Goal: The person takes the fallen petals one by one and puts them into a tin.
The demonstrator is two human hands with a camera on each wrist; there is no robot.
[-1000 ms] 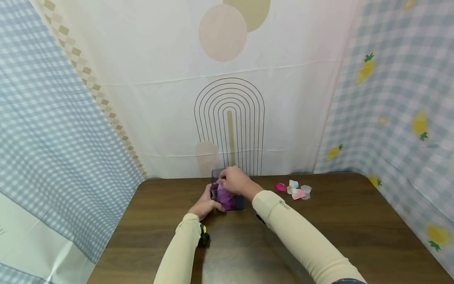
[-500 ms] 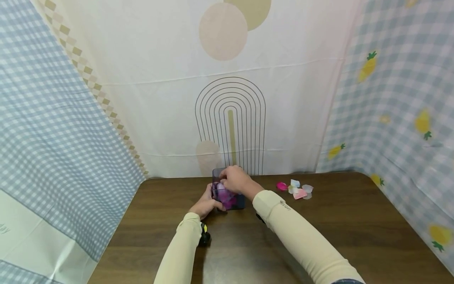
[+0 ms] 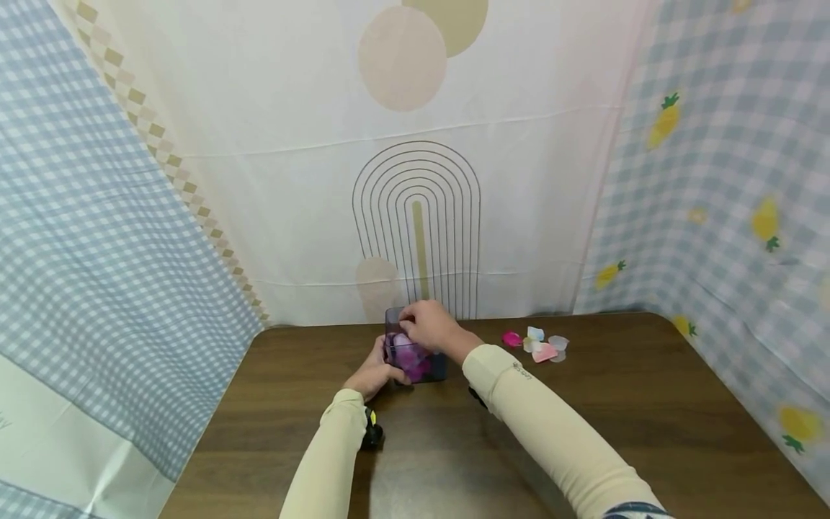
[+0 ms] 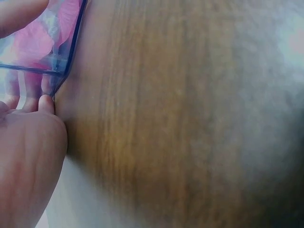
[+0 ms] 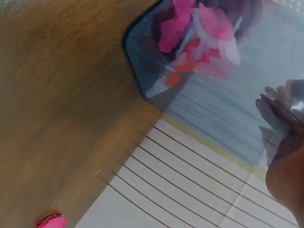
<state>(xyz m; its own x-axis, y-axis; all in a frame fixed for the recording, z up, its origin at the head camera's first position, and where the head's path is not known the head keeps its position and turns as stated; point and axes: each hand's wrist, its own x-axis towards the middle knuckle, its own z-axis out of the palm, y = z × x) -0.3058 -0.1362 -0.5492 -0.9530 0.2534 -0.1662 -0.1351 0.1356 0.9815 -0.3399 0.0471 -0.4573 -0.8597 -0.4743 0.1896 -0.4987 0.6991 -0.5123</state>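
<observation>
A see-through, bluish box (image 3: pixel 437 369) stands at the table's far edge, with pink and purple petals (image 3: pixel 410 358) inside. My left hand (image 3: pixel 371 373) grips its left side, thumb in front; in the left wrist view its fingertips (image 4: pixel 46 103) show by the box's lower corner. Over the box's top is my right hand (image 3: pixel 431 326), fingers bent together inside the upper part. I cannot tell whether these fingers pinch a petal. Through the clear wall in the right wrist view, pink and white petals (image 5: pixel 213 23) are heaped at one end.
Right of the box lie several loose petals: a magenta one (image 3: pixel 512 339), a pink one (image 3: pixel 545 352) and pale ones (image 3: pixel 559 343). A patterned cloth (image 3: pixel 311 216) hangs right behind the brown wooden table (image 3: pixel 279 447), and checked cloths hang at both sides.
A pale petal showed at my right fingertips a second ago; now a pale petal lies lower, in the box. The right hand has risen slightly. The left hand keeps its grip.
</observation>
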